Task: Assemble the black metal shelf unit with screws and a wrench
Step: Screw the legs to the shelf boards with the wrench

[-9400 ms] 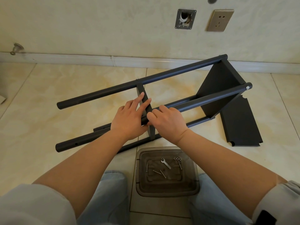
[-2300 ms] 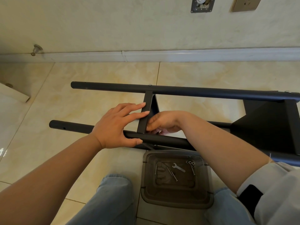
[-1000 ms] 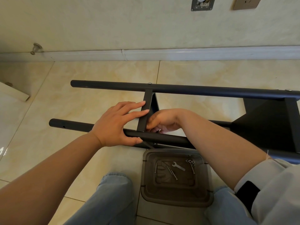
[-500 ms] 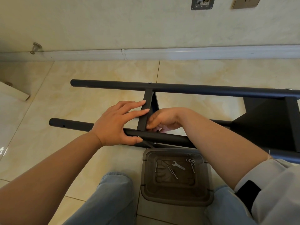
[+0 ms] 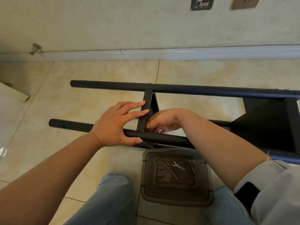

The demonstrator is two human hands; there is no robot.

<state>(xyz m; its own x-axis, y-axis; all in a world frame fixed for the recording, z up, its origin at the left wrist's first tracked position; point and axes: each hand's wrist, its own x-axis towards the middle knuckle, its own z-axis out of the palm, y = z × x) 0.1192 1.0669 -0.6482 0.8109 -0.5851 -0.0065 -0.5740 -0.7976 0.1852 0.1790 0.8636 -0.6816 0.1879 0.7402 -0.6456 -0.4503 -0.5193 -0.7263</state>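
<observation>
Nearest the knees, a brown tray (image 5: 177, 194) holds the wrench (image 5: 178, 165) and screws (image 5: 172, 171). Beyond, the left hand (image 5: 116, 125) spreads over the floor-laid shelf frame (image 5: 186, 90); the right hand (image 5: 163, 121) curls beneath its crossbar, grasp hidden.

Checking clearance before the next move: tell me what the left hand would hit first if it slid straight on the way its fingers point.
The left hand already has its fingertips on the black shelf panel's edge, so that panel comes first; depth behind it is unclear.
</observation>
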